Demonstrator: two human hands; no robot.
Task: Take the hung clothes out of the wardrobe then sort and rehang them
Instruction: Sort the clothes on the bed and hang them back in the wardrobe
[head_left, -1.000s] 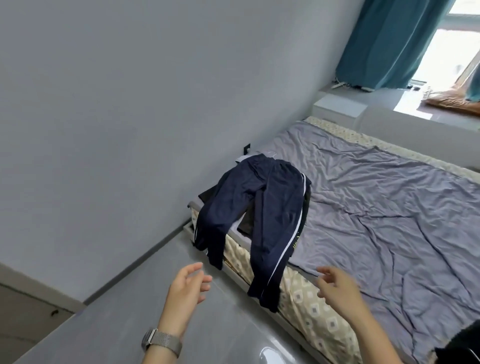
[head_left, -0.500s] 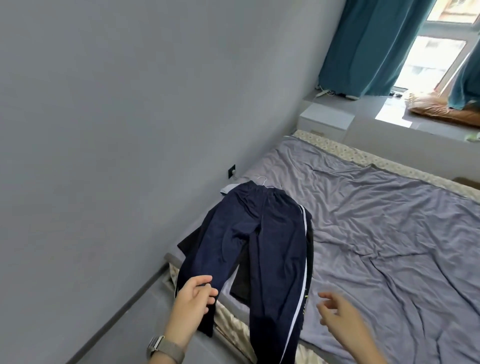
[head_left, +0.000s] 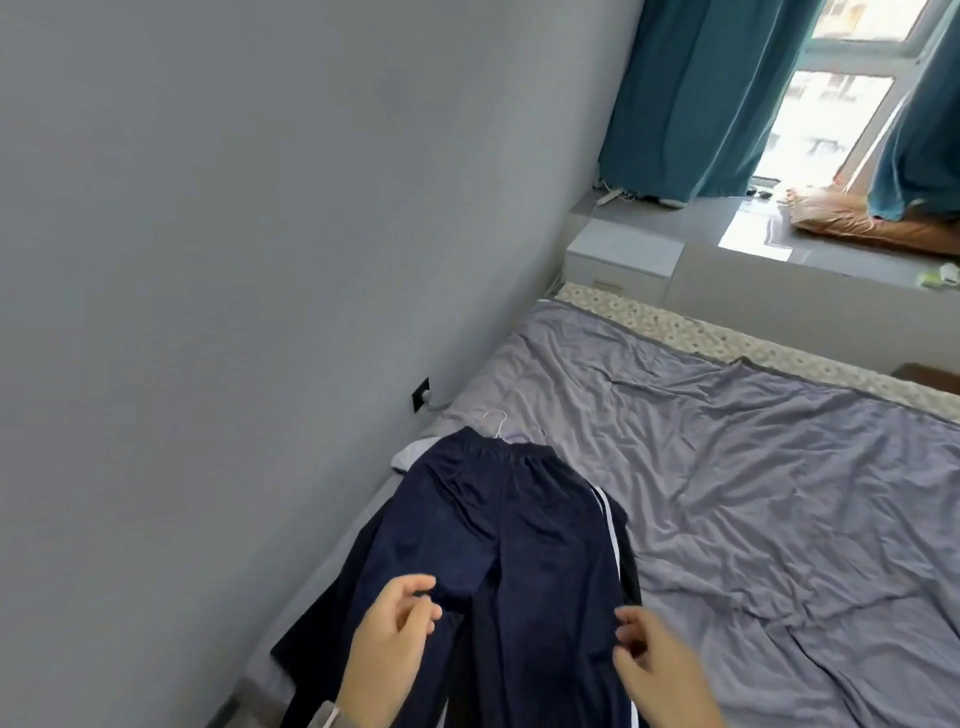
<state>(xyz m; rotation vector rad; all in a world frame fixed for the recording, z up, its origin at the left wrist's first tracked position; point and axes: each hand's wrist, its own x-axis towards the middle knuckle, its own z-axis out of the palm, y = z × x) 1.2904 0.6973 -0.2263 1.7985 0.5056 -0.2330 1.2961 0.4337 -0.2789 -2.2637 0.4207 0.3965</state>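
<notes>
Now both hands hover over the navy track trousers (head_left: 498, 551): the left hand (head_left: 387, 654), fingers loosely curled and holding nothing, has moved in from the left leg's edge to the crotch, and the right hand (head_left: 657, 675) (likewise loose, gripping nothing) has closed on the white-striped right leg. Those trousers lie at the bed's (head_left: 753, 493) left edge, wire hangers (head_left: 501, 423) beyond the waistband.

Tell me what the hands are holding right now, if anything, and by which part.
Nothing clearly: both the left hand and right hand hover, fingers loosely curled, over the navy trousers.
</notes>
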